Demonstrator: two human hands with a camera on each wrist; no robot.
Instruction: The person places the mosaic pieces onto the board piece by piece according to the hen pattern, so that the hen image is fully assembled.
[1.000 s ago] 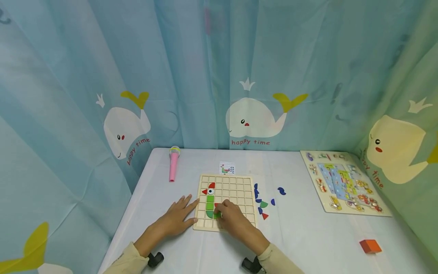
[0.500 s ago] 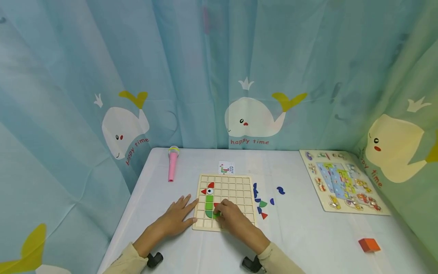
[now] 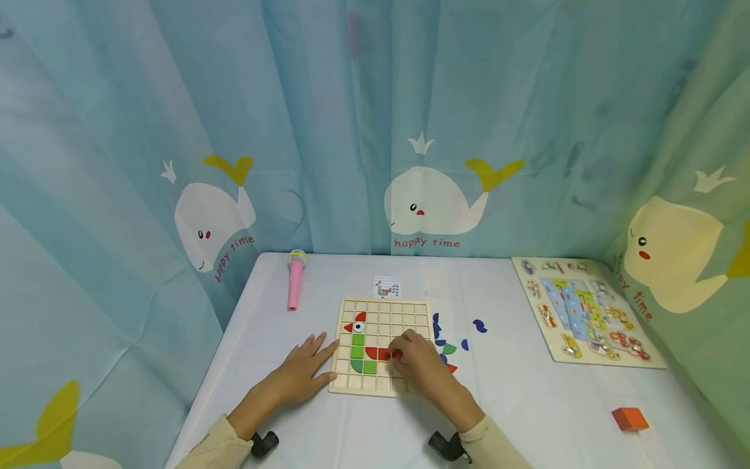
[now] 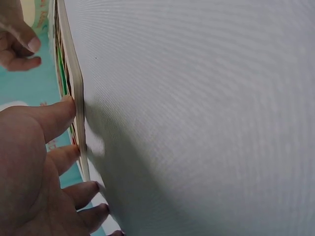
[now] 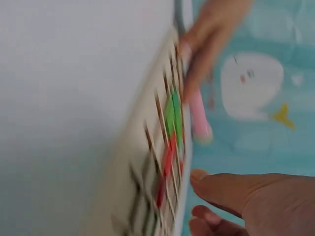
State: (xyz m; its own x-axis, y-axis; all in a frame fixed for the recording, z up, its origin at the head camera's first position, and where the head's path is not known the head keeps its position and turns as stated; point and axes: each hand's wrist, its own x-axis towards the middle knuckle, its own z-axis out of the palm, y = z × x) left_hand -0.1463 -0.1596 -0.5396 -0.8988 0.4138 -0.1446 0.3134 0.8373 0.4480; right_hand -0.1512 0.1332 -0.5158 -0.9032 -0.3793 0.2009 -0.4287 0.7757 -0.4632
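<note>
A wooden grid board (image 3: 410, 319) lies on the table with coloured pieces set in its squares. My left hand (image 3: 301, 371) is spread on the table, its fingers and thumb touching the board's left edge. Over the board's right half hovers my right hand (image 3: 418, 365), loosely bent; its thumb and fingers stand apart in the right wrist view, with no piece seen between them. A row of red pieces (image 3: 372, 354) runs toward its fingertips, which cover the row's end. Below it sits a green square (image 3: 370, 368) beside a green quarter-round (image 3: 357, 367). Upper left are an eye piece (image 3: 359, 327) and red pieces.
Loose blue pieces (image 3: 480, 326), a green piece (image 3: 449, 349) and a red triangle (image 3: 452, 369) lie right of the board. A picture card (image 3: 387, 287) is behind it. Farther out are a pink toy microphone (image 3: 295, 281), a picture puzzle (image 3: 559, 339) and an orange block (image 3: 630, 419).
My right hand has moved right from the green square, uncovering it and more of the red row. The left hand has stayed at the board's edge.
</note>
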